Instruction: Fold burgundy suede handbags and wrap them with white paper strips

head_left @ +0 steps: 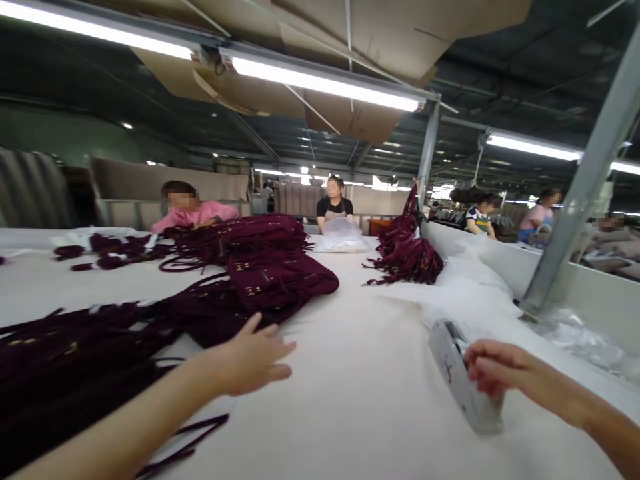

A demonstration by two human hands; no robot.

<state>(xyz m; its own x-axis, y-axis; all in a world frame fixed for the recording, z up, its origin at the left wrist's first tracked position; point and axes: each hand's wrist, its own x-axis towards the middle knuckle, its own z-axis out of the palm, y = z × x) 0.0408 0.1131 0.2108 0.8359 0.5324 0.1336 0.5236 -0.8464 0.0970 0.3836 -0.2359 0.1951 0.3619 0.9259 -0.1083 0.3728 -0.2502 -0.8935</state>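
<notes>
My left hand (253,360) hovers open over the white table (350,373), fingers spread, just in front of a pile of dark purple bags (260,280) with gold buckles. More purple bags and straps (60,360) lie under my left forearm. My right hand (495,370) grips a flat grey metal tool (463,380) that stands tilted on the table at the right.
Other purple bag piles (407,250) sit farther back, with white filling and clear plastic (470,280) along the right side. A slanted metal post (580,193) rises at right. People work at the far end (334,203) and left (187,210).
</notes>
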